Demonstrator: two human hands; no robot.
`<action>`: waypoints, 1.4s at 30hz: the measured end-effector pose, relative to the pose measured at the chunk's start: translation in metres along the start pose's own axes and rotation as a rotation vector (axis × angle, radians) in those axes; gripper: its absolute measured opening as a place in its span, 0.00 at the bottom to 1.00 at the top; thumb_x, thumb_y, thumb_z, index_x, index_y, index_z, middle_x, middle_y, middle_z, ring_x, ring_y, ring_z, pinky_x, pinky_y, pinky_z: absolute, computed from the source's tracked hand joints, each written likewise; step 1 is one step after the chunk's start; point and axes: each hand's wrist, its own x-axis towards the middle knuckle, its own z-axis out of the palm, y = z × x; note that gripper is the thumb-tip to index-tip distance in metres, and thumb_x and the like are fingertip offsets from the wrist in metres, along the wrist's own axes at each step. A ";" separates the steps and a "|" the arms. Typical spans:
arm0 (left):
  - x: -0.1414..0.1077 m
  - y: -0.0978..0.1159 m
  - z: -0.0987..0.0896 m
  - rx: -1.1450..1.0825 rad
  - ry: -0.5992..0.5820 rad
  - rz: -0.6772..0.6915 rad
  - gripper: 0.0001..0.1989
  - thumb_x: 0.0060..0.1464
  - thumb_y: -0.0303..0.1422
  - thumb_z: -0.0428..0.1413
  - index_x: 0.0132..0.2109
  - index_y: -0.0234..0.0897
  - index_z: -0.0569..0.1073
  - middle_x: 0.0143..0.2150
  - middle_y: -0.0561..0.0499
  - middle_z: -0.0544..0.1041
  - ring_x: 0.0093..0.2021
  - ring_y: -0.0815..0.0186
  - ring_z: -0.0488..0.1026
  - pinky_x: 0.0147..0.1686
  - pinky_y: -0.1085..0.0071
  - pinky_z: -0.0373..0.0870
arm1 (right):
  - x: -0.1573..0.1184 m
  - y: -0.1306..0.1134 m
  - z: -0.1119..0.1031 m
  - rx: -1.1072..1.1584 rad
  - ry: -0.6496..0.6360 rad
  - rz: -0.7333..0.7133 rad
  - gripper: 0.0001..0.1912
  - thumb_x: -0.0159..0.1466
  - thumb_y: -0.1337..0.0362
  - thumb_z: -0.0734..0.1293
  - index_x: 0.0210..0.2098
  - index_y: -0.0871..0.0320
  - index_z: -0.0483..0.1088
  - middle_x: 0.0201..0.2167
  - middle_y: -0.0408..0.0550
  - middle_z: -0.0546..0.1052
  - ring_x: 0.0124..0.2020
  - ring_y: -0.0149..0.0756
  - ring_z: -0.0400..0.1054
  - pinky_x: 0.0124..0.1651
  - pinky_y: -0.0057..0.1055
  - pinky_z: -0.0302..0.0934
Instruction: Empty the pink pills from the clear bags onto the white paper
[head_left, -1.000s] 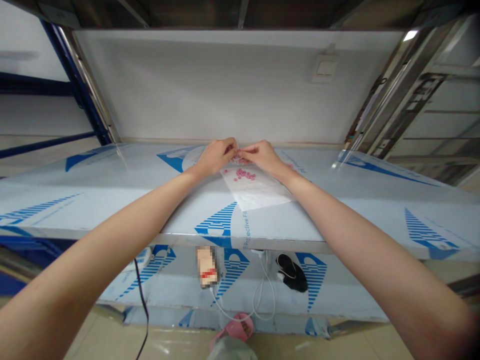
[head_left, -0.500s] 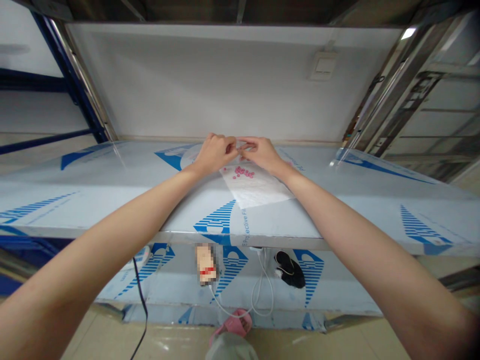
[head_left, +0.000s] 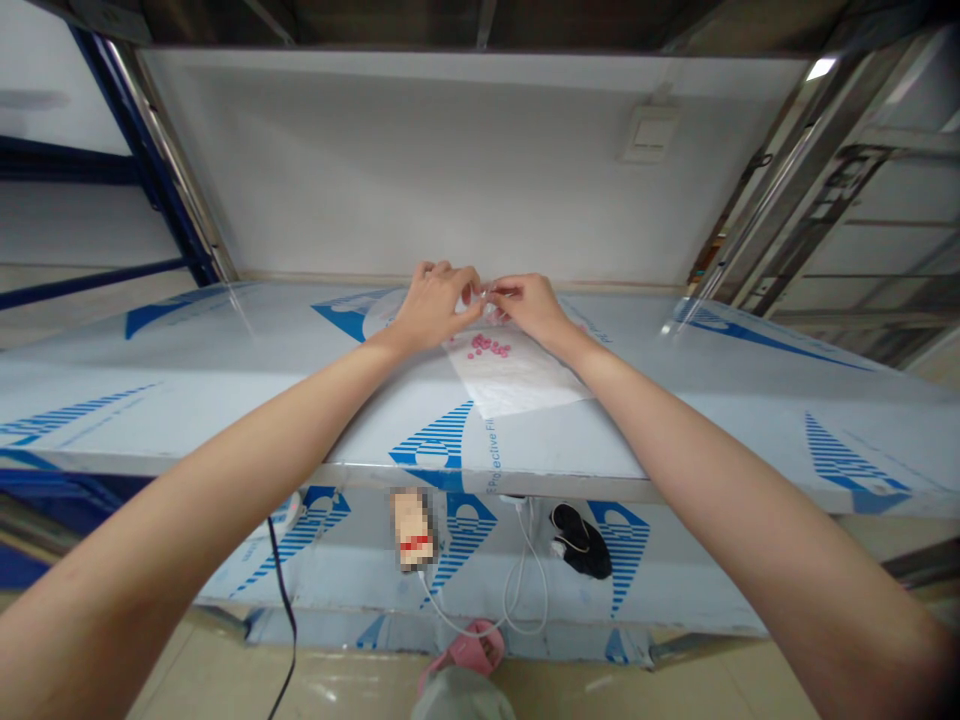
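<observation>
Head view, looking down the length of the worktop (head_left: 225, 400): the left hand (head_left: 435, 307) and right hand (head_left: 529, 310) meet near its far edge, fingers curled inward, with thumb and fingertips of each pinched together on a small clear fold at the far end of a translucent plastic bag (head_left: 521, 385). The fold is too small and glossy to say exactly which part of the bag it is. The bag lies flat toward the middle of the worktop, and a cluster of pink beads (head_left: 489, 347) sits just in front of the hands, apparently inside it; lying flat probably helps keep them gathered. The worktop's protective film carries blue striped marks and the readable words "Protective Fil", cut off at the fold of the print. Below the front edge, a shelf (head_left: 337, 580) holds a pixelated pack (head_left: 413, 528) with a red band, its writing unreadable, a white cable (head_left: 525, 580), and a black pouch (head_left: 581, 541) — a pink slipper (head_left: 472, 645) shows on the floor.
</observation>
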 end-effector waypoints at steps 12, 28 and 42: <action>0.005 -0.056 0.029 -0.506 -0.234 -0.437 0.14 0.59 0.40 0.54 0.43 0.34 0.77 0.48 0.43 0.77 0.52 0.53 0.69 0.53 0.62 0.62 | 0.004 0.009 -0.008 0.148 0.072 0.085 0.19 0.61 0.70 0.68 0.52 0.59 0.74 0.37 0.51 0.80 0.28 0.33 0.72 0.33 0.29 0.69; -0.004 -0.074 0.009 -0.926 -0.308 -0.400 0.14 0.49 0.41 0.60 0.29 0.32 0.74 0.27 0.51 0.72 0.25 0.70 0.63 0.30 0.73 0.61 | -0.009 -0.003 -0.007 0.169 -0.081 0.177 0.19 0.61 0.73 0.68 0.51 0.62 0.73 0.41 0.51 0.78 0.27 0.28 0.71 0.25 0.22 0.61; -0.004 -0.070 0.006 -1.005 -0.250 -0.518 0.15 0.52 0.41 0.61 0.35 0.31 0.76 0.27 0.48 0.76 0.24 0.69 0.68 0.31 0.72 0.65 | -0.016 0.002 -0.003 0.441 -0.092 0.395 0.09 0.62 0.78 0.66 0.36 0.59 0.72 0.33 0.47 0.77 0.30 0.29 0.73 0.45 0.29 0.71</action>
